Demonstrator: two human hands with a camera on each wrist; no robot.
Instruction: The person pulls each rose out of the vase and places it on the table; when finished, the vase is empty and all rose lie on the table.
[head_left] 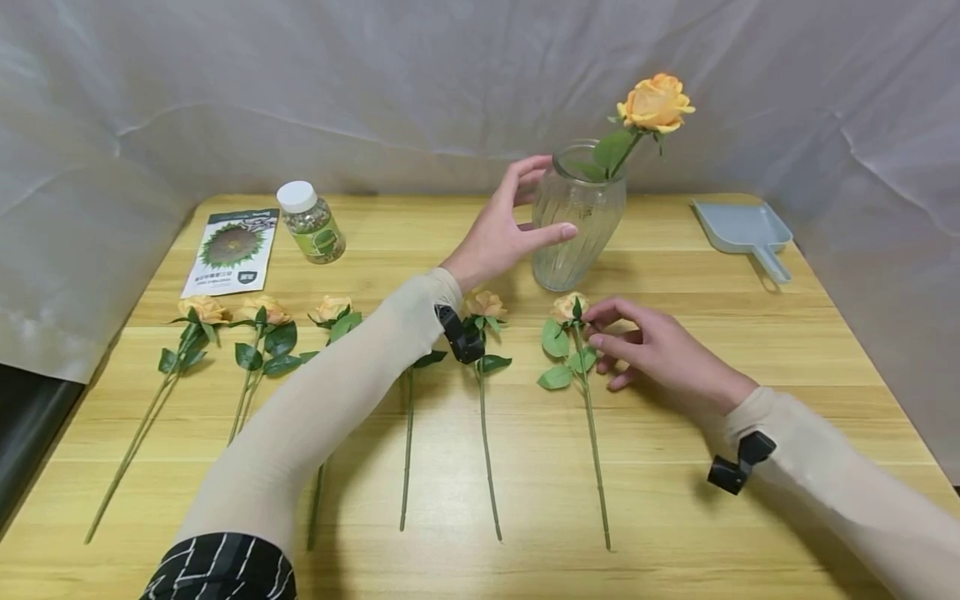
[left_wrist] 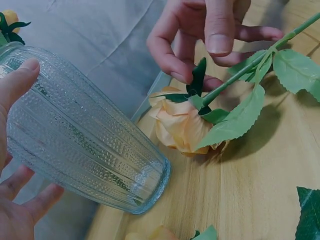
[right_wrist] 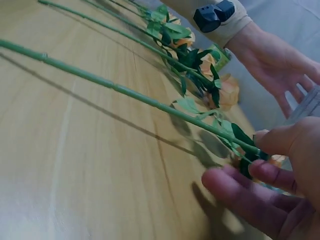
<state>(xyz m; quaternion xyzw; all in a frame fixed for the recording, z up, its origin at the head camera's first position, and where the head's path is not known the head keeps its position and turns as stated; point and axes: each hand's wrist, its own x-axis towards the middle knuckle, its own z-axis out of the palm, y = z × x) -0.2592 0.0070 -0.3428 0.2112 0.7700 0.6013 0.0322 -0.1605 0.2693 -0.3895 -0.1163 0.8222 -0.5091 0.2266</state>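
My left hand (head_left: 498,225) spans the ribbed glass vase (head_left: 577,225), thumb across the near side and fingers round its left side. One orange-yellow rose (head_left: 655,104) leans out of the vase mouth to the right. At the flower end of the rightmost rose (head_left: 588,417) on the table, my right hand (head_left: 656,346) has its thumb and fingers parted. In the left wrist view a fingertip lies right at a dark green sepal (left_wrist: 197,77) of this rose, and the thumb (left_wrist: 220,42) hangs above the stem.
Several more roses lie in a row to the left, including one (head_left: 487,433) beside the rightmost; my left forearm covers part of the row. Behind them are a seed packet (head_left: 231,252) and a white-capped jar (head_left: 311,225). A grey dustpan (head_left: 742,229) lies at the back right.
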